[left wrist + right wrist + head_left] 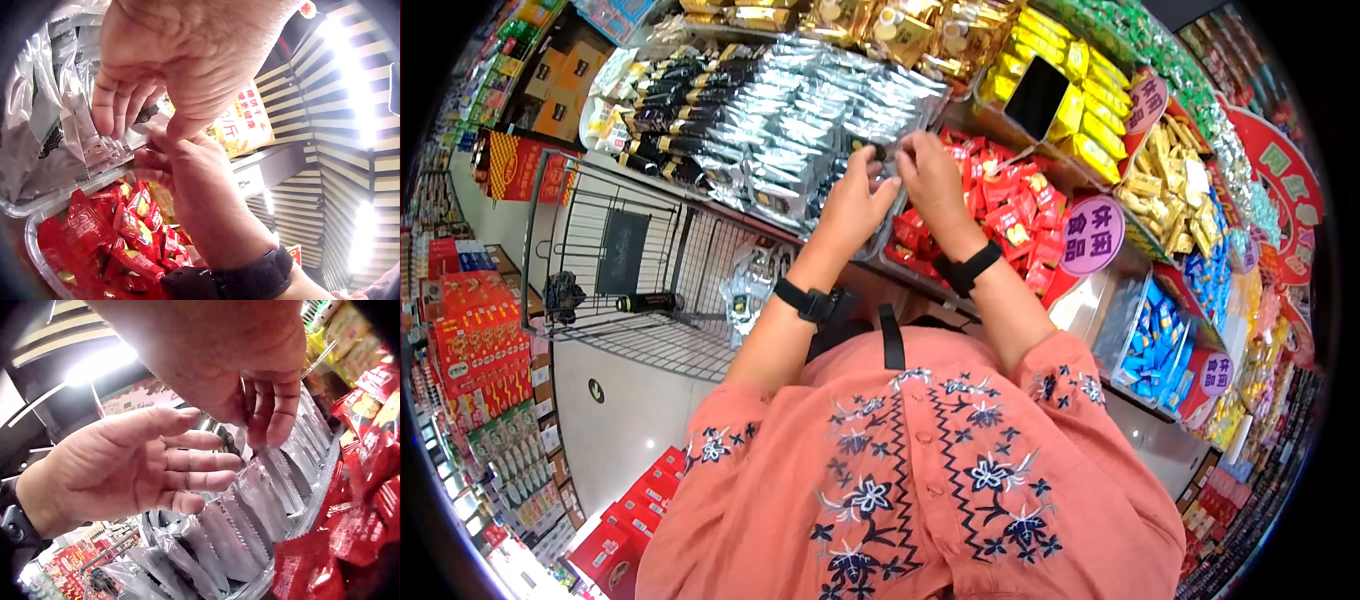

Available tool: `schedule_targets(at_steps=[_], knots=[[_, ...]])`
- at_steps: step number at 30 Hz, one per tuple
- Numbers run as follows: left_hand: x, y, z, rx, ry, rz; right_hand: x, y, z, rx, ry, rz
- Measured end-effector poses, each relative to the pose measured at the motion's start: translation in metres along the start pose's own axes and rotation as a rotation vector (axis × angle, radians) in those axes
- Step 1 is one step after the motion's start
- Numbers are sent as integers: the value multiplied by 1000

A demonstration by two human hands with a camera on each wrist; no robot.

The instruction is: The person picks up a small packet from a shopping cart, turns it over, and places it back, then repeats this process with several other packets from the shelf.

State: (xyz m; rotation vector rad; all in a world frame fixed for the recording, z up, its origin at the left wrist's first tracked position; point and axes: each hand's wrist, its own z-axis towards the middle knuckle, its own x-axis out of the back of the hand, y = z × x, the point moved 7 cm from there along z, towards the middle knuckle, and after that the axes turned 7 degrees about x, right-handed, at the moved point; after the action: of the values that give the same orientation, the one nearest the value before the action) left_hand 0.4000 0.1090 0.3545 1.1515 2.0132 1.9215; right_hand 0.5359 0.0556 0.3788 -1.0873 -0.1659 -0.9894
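My left hand (858,208), fingers (203,461) loosely straight, upper centre, my right hand (935,185) is hanging over silver packets (795,110), grip unclear.

Clear bin (310,514); silver packets (231,537), seemingly upright

The head camera looks steeply down over the shirt (922,455), from farther off, with the left hand (856,205) and right hand (936,185) ahead. The left wrist camera, close on its hand's palm side, faces the right hand, lights (364,234) beyond. The right wrist camera, also close, faces the left hand. Both wrist views share silver packets (215,537) and red packets (365,509) beside the hands.
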Motion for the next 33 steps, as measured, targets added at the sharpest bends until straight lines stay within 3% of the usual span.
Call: schedule_targets(at_steps=[14,17,19,21,23,25,27,28,29,33], knots=[[9,1,-14,-38,58,-74,11,-5,-11,-80,-77,88],[29,11,-37,-127,41,-84,25,-24,-4,-74,-38,94],[55,10,-61,-82,79,-256,27,-44,0,-166,-95,283],[94,-1,-90,6,223,-197,26,-80,5,-133,-160,365],[132,-54,-107,56,378,-257,5,-96,0,-184,-229,533],[170,-117,-124,166,482,-357,-20,-111,-10,-169,-353,516],[205,-192,-144,415,580,-328,-52,-127,-25,-243,-527,582],[217,-224,-153,460,624,-314,-71,-131,-34,-131,-574,570],[225,-258,-163,512,661,-300,-82,-149,-35,-63,-740,515],[213,-362,-180,724,568,-298,-155,-151,-95,88,-973,583]])
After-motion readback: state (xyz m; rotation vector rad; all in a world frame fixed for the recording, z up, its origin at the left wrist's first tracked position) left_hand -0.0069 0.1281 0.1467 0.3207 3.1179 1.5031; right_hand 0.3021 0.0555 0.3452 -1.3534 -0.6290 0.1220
